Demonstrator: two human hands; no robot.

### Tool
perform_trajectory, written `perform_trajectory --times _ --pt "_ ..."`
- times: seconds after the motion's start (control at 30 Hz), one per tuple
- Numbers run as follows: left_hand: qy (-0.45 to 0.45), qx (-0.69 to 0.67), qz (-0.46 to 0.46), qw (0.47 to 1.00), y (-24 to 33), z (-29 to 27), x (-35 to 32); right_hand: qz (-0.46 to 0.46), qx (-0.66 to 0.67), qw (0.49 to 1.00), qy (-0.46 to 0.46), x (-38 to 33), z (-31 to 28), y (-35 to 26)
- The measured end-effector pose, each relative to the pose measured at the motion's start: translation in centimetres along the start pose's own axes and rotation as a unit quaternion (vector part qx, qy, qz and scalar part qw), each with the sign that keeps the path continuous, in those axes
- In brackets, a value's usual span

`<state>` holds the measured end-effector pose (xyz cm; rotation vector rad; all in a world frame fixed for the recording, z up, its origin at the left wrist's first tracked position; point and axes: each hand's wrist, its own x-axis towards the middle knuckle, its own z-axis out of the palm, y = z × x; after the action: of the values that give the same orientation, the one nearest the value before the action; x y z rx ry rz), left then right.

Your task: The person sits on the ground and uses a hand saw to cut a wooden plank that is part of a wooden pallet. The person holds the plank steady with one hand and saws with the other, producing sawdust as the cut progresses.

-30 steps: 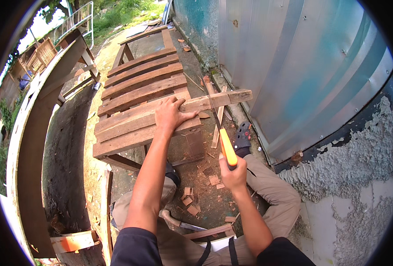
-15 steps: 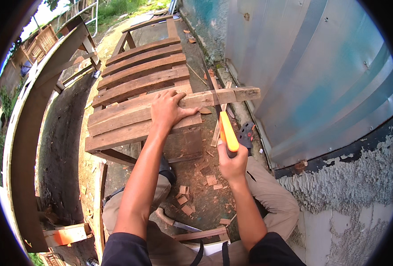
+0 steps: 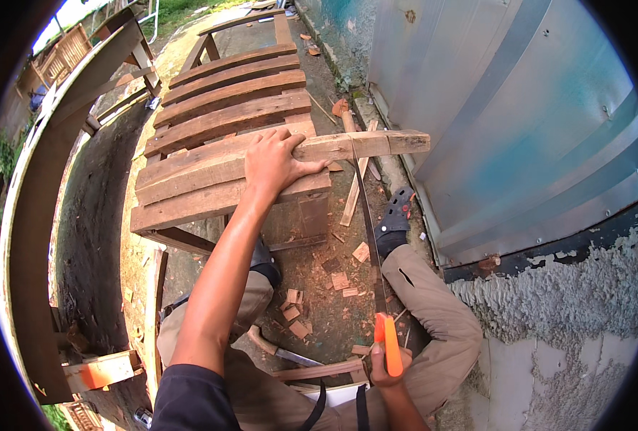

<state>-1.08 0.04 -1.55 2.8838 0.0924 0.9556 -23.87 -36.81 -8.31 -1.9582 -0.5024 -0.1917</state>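
The right hand (image 3: 386,372) grips a handsaw (image 3: 378,291) slanting up to a board (image 3: 326,148), which the left hand (image 3: 270,164) pins just inside the slatted worktop (image 3: 225,123)'s near edge, its end past the right edge, seemingly to leave the stroke clear.

Orange saw handle (image 3: 391,350), brown plank (image 3: 326,149), teal-smudged silver sheet (image 3: 506,122)

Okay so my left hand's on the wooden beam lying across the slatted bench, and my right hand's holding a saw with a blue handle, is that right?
Not quite: the saw has an orange handle, as the head view shows. The left hand is on the wooden beam across the slatted bench, and the right hand holds the saw.
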Motion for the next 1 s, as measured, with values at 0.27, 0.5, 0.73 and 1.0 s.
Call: perform_trajectory --times 0.27,0.5,0.73,1.0 --pt "-0.026 -0.018 -0.016 0.999 0.8 -0.3 0.4 0.0 0.145 0.988 0.053 18.7 7.7 2.0" --pt "-0.003 -0.01 -0.026 1.0 0.5 -0.2 0.4 -0.008 0.139 0.988 0.072 18.8 8.3 2.5" --pt "-0.122 -0.025 -0.036 0.992 -0.6 -0.6 1.5 0.06 0.149 0.987 0.011 20.9 5.3 -2.6" --pt "-0.185 -0.082 -0.067 0.977 -0.9 -1.9 4.6 0.056 0.144 0.987 0.037 21.5 5.6 -3.2"
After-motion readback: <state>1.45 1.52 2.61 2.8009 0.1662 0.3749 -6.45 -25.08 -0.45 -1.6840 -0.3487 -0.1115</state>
